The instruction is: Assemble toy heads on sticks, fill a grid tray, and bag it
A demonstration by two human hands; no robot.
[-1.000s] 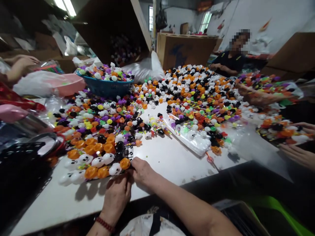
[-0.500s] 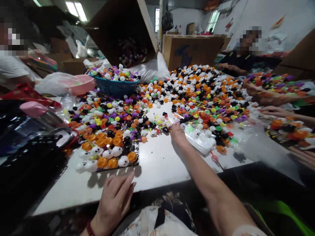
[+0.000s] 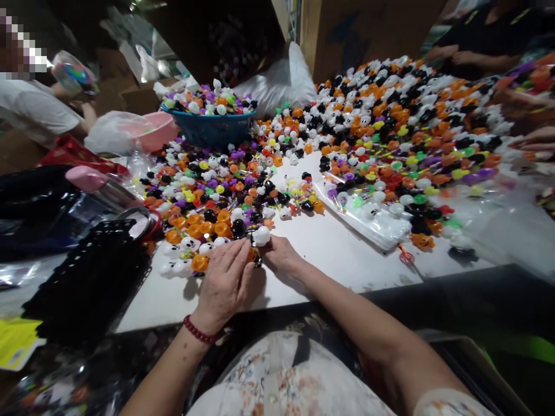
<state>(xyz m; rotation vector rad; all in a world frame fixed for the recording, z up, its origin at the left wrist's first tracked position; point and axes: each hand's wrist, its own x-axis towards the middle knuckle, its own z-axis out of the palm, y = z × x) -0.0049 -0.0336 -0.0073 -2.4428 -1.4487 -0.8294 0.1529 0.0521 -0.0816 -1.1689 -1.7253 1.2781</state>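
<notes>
A black grid tray (image 3: 259, 260) stands near the table's front edge. Rows of orange pumpkin heads (image 3: 200, 263) and white ghost-like heads (image 3: 189, 245) fill it. My left hand (image 3: 225, 280) lies over the tray's near right part, fingers stretched out and touching or just above the heads; what is under the palm is hidden. At the tray's right edge, my right hand (image 3: 280, 254) is closed on a small toy with a round white head (image 3: 261, 236). Its lower part is hidden by the fingers.
Loose small toys (image 3: 381, 133) are heaped across the table (image 3: 338, 242). Behind stand a blue basin (image 3: 212, 127) and a pink basin (image 3: 158, 130). Clear plastic bags (image 3: 377, 222) and scissors (image 3: 406, 257) lie right; stacked black trays (image 3: 91, 277) lie left. Other people (image 3: 481, 43) sit around.
My right hand has come back from the toy pile to the tray with a white-headed toy. My left hand has moved up onto the tray's heads. The view has tilted down.
</notes>
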